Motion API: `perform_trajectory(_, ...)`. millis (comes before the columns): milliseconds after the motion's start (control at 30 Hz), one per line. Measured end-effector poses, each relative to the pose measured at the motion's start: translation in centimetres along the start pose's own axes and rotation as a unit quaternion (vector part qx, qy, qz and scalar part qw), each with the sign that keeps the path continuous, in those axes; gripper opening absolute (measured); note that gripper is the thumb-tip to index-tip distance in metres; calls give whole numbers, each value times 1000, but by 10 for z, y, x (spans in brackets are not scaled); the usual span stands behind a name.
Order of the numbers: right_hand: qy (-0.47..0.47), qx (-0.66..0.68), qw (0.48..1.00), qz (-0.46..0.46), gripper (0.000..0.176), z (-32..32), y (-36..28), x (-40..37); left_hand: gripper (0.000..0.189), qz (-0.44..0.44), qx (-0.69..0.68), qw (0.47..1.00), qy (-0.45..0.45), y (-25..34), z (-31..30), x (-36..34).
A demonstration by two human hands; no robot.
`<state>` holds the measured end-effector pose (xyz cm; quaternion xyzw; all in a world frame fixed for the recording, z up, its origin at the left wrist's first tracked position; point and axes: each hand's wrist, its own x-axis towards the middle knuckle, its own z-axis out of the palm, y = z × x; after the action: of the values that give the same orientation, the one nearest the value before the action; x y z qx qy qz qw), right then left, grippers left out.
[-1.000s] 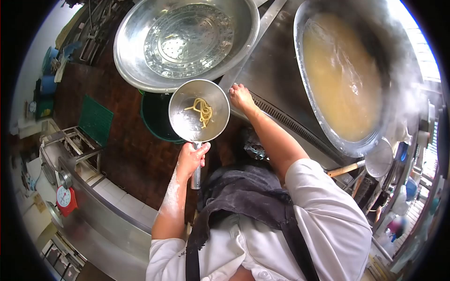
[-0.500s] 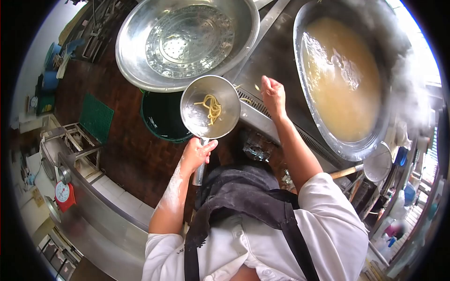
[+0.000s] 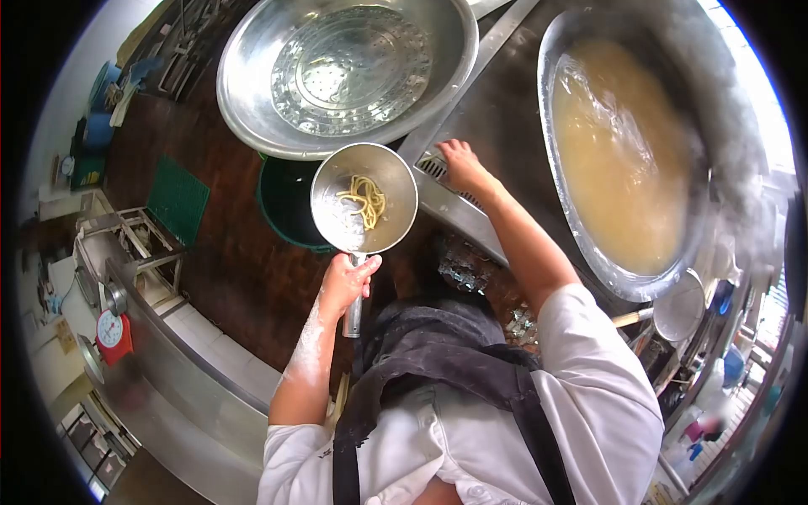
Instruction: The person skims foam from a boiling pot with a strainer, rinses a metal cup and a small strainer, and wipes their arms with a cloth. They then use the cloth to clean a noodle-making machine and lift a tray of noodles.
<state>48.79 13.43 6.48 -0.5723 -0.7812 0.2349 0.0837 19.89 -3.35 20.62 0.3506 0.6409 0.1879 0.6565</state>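
My left hand (image 3: pixel 346 282) is wrapped round the handle of a metal saucepan (image 3: pixel 332 187), held level in front of me. Several thick yellow noodles (image 3: pixel 367 202) lie in the bottom of the pan. To the right of the pan, my right hand (image 3: pixel 461 166) reaches over the slotted grate (image 3: pixel 433 165) at the edge of the steel stove top. Its fingers are bent and point down at the grate; whether anything is between them is hidden. White flour-like powder coats my left forearm.
A wide metal basin (image 3: pixel 244 126) of water stands beyond the pan, above a dark green tub (image 3: pixel 282 206). At the right steams a large pot (image 3: pixel 551 160) of cloudy liquid, with a strainer (image 3: pixel 678 307) beside it. A red scale (image 3: pixel 114 337) sits at left.
My right hand has moved left and down to the grate, and the noodle piece near it no longer shows. The saucepan has shifted slightly left.
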Motion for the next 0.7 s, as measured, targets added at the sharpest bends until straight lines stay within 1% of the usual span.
perform_trajectory(100, -93, -24, 991, -88, 50, 14, 6, 14, 33, -6, -6, 1000, 6, -9, -3, -1)
perform_trajectory(133, -64, -57, 989, -121, 42, 16, 9, 14, 33, -7, -10, 1000, 7, -12, -3, -2)
perform_trajectory(233, -108, -41, 983, -140, 32, 16, 17, 17, 32, -10, -14, 1000, 7, -11, -3, -3)
perform_trajectory(333, -88, -26, 990, -106, 25, 20, 23, 10, 31, -14, -9, 1000, 12, -9, -4, -5)
perform_trajectory(433, -38, -7, 998, -41, 22, 31, 33, 3, 31, -8, -4, 1000, 11, -12, -2, -3)
perform_trajectory(533, 11, 1, 1000, 3, 20, 37, 44, -8, 30, -5, -8, 1000, 13, -9, 0, -3)
perform_trajectory(633, 69, 119, 990, 8, 15, 35, 61, -12, 30, -8, -8, 1000, 7, -11, 1, -1)
perform_trajectory(667, 105, 121, 986, 52, 11, 38, 63, -13, 30, -12, -8, 1000, 6, -11, 2, 0)
perform_trajectory(700, 102, 180, 974, 94, 11, 32, 61, -15, 30, -15, -7, 1000, 4, -10, 3, 0)
